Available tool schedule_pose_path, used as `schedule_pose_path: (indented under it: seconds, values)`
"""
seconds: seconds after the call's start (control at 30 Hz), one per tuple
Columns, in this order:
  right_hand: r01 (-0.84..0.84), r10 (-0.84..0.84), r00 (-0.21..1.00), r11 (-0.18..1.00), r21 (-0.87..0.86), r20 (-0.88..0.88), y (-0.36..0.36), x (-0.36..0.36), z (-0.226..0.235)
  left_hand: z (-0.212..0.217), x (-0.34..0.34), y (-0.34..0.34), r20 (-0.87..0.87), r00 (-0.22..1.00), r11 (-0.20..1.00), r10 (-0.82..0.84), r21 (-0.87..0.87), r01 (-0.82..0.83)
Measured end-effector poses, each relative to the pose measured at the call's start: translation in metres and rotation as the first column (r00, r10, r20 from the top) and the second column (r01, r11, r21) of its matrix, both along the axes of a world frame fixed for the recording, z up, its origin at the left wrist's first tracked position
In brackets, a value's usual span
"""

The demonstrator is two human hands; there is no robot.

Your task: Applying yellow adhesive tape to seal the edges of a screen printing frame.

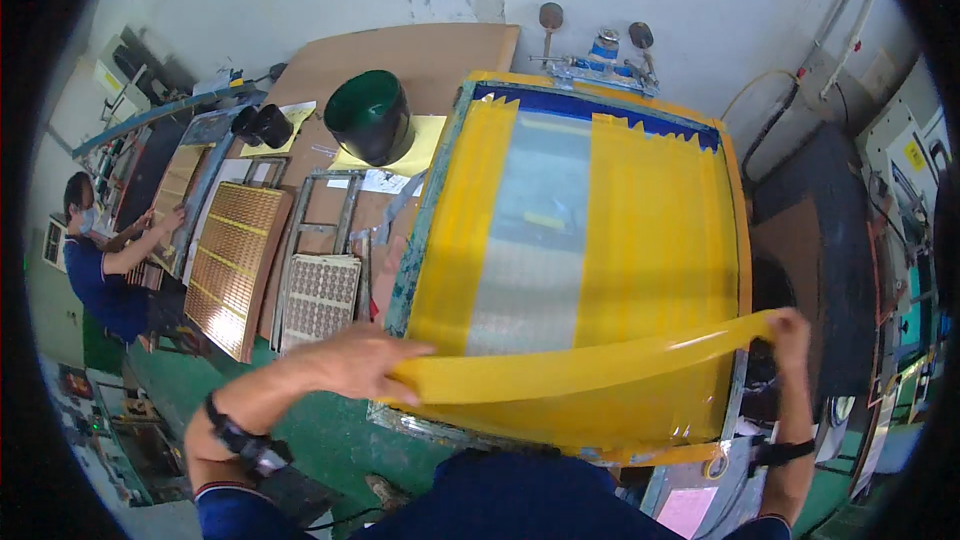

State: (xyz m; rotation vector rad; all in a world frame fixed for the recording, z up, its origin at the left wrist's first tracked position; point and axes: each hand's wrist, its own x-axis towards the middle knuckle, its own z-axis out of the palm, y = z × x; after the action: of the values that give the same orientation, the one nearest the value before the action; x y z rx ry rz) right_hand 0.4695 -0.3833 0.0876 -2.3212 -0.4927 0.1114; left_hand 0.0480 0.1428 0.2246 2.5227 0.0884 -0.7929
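Note:
A long strip of yellow tape (pixel 590 368) is stretched above the near part of a large screen-printing frame (pixel 742 240). My left hand (pixel 362 362) grips the strip's left end between thumb and fingers. The right end is pinched in my right hand (pixel 788 338), at the frame's right edge. The strip sags slightly in the middle, and whether it touches the screen there I cannot tell. Yellow tape bands (pixel 655 230) cover much of the mesh, leaving a pale strip of bare mesh (pixel 535 210) between them. Their far ends are jagged, by a blue border (pixel 560 105).
A dark bucket (pixel 370 120) and two black cups (pixel 262 126) stand on the brown board to the left. Nearby lie a stack of patterned sheets (pixel 320 295) and a gold panel (pixel 236 255). At far left a person (pixel 105 265) works at another table. Clamps (pixel 603 60) stand behind the frame.

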Motion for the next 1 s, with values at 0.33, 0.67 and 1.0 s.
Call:
schedule_pose_path:
  seconds: [0.33, 0.67, 1.0]
  values:
    - [0.397, -0.450, 0.893, 0.794, 0.460, 0.006, -0.220, 0.086, -0.015, 0.150, -0.052, -0.049, 0.664, 0.461, 0.789, -0.589, 0.596, 0.148]
    - [0.301, -0.392, 0.919, 0.624, 0.721, -0.045, -0.230, 0.148, -0.031, 0.210, -0.025, -0.065, 0.712, -0.010, 0.648, -0.702, 0.644, 0.406]
    - [0.290, -0.362, 0.932, 0.741, 0.606, -0.002, -0.100, 0.112, -0.016, -0.191, -0.100, -0.038, 0.546, 0.801, 0.968, -0.246, 0.174, 0.179]
